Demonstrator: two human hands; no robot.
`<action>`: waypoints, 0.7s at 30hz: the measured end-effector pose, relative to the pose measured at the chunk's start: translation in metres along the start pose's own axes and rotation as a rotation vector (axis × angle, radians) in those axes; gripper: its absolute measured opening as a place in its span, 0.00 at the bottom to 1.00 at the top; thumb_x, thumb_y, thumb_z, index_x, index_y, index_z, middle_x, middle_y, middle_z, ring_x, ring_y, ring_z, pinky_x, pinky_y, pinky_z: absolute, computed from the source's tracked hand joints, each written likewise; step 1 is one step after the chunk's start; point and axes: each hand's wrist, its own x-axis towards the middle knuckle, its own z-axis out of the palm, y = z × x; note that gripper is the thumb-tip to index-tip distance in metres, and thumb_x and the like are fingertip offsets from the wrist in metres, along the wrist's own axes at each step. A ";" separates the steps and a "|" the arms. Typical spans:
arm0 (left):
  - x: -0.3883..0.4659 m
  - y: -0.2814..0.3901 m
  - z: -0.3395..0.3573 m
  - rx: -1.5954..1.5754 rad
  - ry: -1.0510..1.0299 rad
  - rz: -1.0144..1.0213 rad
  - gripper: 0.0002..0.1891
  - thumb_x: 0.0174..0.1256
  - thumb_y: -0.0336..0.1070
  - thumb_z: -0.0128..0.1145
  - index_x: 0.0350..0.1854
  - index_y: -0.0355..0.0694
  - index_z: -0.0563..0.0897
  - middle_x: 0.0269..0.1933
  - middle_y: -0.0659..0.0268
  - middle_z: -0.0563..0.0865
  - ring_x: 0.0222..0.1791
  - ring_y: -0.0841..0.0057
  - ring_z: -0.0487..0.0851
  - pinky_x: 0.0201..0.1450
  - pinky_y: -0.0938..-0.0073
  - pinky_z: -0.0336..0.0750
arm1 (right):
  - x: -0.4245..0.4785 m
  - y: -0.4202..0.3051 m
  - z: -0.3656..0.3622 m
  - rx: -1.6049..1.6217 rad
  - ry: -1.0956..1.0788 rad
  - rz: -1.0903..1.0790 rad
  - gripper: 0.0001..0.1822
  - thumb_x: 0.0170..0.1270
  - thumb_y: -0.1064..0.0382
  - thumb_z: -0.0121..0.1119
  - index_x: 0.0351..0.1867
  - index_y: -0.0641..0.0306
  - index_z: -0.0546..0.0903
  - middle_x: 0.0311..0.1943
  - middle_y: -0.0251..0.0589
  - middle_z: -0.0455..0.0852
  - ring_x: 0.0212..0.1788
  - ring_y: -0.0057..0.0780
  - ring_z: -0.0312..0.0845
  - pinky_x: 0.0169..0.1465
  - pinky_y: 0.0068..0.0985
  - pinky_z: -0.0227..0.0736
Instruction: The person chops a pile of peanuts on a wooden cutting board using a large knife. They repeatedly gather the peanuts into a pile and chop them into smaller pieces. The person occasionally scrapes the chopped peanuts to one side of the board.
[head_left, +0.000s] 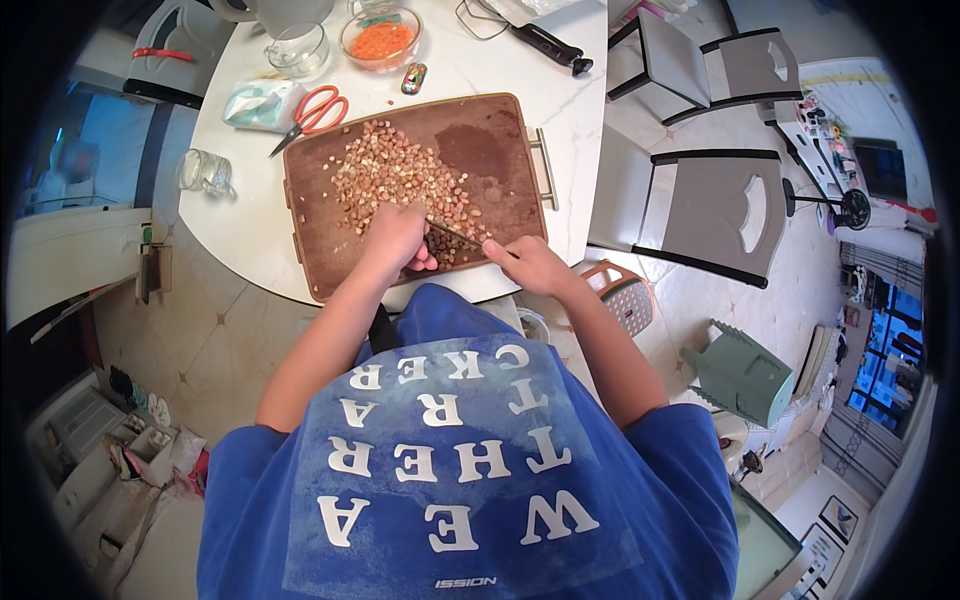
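A wide-bladed kitchen knife (452, 231) is held low over the near side of a brown cutting board (337, 268). My right hand (531, 264) grips its handle, thumb along the top. At the front end of the blade, my left hand (400, 231) has its fingers curled around the spine. Under and beyond the blade spreads a pile of nuts (397, 169), which look like red-skinned peanuts, some whole and some in pale chopped pieces. The blade's lower edge is hard to make out among them. A dark wet patch (471, 148) marks the board's far right.
Orange-handled scissors (319, 112) rest against the board's far left corner, beside a tissue pack (262, 105). Glass cups (204, 172), a bowl of shredded carrot (381, 41), a toy car (413, 78) and a black hand blender (551, 46) share the white table. Chairs (712, 214) stand at right.
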 end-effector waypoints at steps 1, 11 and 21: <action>0.000 -0.003 0.001 0.006 0.003 0.007 0.18 0.72 0.42 0.46 0.24 0.35 0.73 0.12 0.63 0.75 0.12 0.69 0.82 0.11 0.72 0.71 | 0.001 0.005 0.004 0.003 -0.004 -0.004 0.45 0.68 0.26 0.47 0.29 0.78 0.84 0.26 0.62 0.85 0.35 0.56 0.84 0.44 0.45 0.75; -0.003 -0.011 0.006 0.016 0.061 0.034 0.20 0.74 0.42 0.44 0.25 0.31 0.75 0.14 0.60 0.77 0.12 0.68 0.82 0.12 0.72 0.73 | 0.005 0.011 0.013 -0.032 0.068 -0.078 0.43 0.68 0.26 0.47 0.28 0.73 0.85 0.27 0.63 0.85 0.38 0.59 0.83 0.45 0.47 0.74; -0.001 -0.008 0.008 0.041 0.072 0.065 0.21 0.73 0.42 0.45 0.24 0.29 0.76 0.15 0.57 0.79 0.13 0.67 0.84 0.13 0.72 0.74 | 0.005 0.012 0.013 -0.022 0.072 -0.079 0.44 0.68 0.26 0.46 0.27 0.75 0.85 0.27 0.64 0.85 0.40 0.60 0.83 0.47 0.47 0.74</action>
